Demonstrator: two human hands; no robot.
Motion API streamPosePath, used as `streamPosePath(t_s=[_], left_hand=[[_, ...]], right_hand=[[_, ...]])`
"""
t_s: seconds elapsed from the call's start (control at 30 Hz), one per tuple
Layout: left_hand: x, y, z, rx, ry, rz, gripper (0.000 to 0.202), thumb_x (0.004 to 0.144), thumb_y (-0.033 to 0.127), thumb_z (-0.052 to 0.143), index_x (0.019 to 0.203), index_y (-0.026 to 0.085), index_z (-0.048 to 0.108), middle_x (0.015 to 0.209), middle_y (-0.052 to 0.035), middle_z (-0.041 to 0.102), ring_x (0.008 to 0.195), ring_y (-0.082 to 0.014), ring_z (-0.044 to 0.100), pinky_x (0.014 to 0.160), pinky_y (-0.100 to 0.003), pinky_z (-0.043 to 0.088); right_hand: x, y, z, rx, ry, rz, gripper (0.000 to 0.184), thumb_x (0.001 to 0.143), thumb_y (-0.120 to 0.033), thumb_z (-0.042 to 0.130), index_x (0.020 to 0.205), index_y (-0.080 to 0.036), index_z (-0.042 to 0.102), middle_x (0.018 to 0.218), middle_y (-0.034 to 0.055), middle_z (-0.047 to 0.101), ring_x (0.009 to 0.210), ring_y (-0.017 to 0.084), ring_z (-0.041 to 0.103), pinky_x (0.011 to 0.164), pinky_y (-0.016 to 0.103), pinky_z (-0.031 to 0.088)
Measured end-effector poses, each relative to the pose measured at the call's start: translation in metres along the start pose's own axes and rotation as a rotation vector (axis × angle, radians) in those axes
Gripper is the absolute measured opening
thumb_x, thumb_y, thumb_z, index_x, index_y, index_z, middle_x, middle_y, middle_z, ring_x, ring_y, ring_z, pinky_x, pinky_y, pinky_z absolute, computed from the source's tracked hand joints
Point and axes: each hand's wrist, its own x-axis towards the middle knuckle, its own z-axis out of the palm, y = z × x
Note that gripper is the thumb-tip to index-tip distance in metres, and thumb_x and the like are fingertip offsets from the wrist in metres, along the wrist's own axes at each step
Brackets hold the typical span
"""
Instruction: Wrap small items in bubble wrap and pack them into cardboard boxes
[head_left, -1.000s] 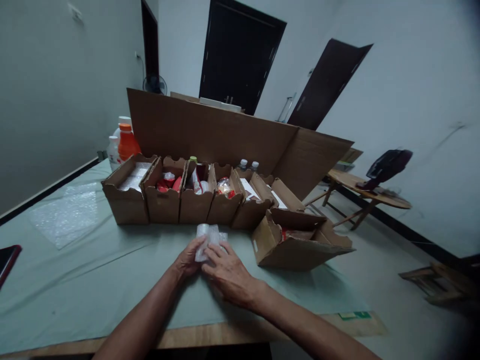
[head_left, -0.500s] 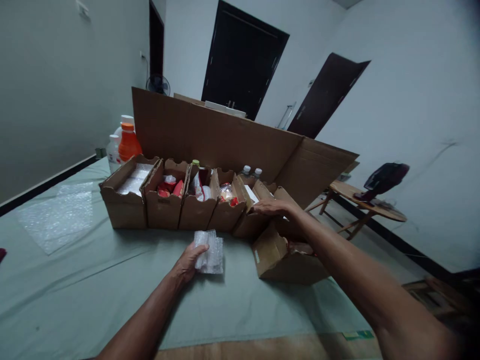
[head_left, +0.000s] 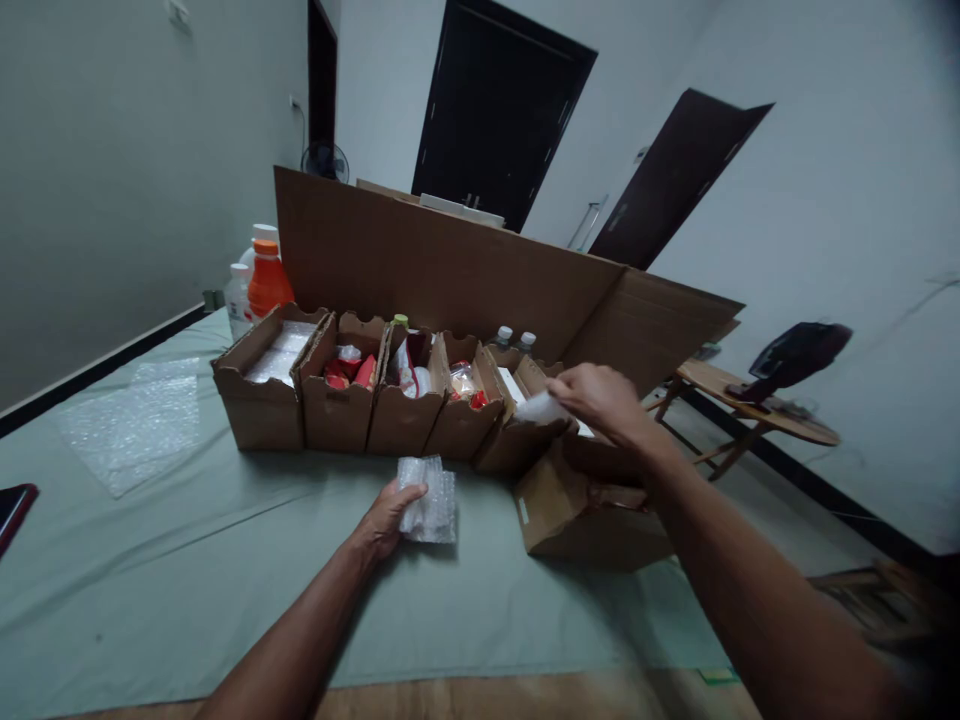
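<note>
My left hand (head_left: 388, 516) rests on the green table cloth (head_left: 150, 560) and holds a small bundle wrapped in bubble wrap (head_left: 429, 498) by its left side. My right hand (head_left: 596, 398) is raised over the fifth cardboard bin (head_left: 517, 440) in the row, its fingers pinched on a small white piece (head_left: 538, 407) that it lifts out. Just below that hand lies an open cardboard box (head_left: 577, 500).
A row of cardboard bins (head_left: 262, 415) holds white sheets, red items and bottles. Behind them stands a tall cardboard sheet (head_left: 450, 270). An orange-capped bottle (head_left: 266, 278) is at the back left, a bubble wrap sheet (head_left: 131, 425) at left, a wooden side table (head_left: 757, 400) at right.
My right hand left the bundle, reached to the fifth bin and has now closed on a white piece and lifted it. The left hand stays on the bundle.
</note>
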Motion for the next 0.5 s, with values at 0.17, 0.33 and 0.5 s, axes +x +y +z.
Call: streamPosePath(t_s=[0.17,0.33,0.5], left_hand=[[-0.004,0.003,0.002,-0.040,-0.014,-0.003,0.071,0.059,0.059,0.088,0.109,0.015,0.066,0.091,-0.0083,0.075,0.077,-0.0218,0.069,0.069,-0.029,0.051],[-0.007,0.004,-0.003,-0.058,-0.061,-0.078,0.061,0.054,0.048,0.091,0.098,0.012,0.069,0.078,-0.0077,0.073,0.069,-0.0212,0.067,0.064,-0.030,0.051],[-0.001,0.003,-0.010,-0.066,-0.003,-0.058,0.046,0.054,0.026,0.088,0.093,0.011,0.069,0.077,-0.0063,0.074,0.064,-0.0188,0.066,0.065,-0.029,0.052]], right_hand=[[-0.080,-0.051,0.036,-0.069,0.351,-0.276,0.039,0.100,-0.036,0.039,0.100,-0.016,0.072,0.102,0.0188,0.070,0.099,0.035,0.060,0.089,0.049,0.038],[-0.122,-0.117,0.146,0.022,0.085,-0.823,0.031,0.089,-0.034,0.061,0.110,-0.012,0.068,0.111,0.0169,0.069,0.106,0.032,0.057,0.096,0.045,0.040],[-0.101,-0.093,0.116,0.151,-0.073,-0.904,0.019,0.092,-0.034,0.062,0.095,-0.019,0.073,0.101,0.0085,0.074,0.095,0.023,0.064,0.086,0.035,0.044]])
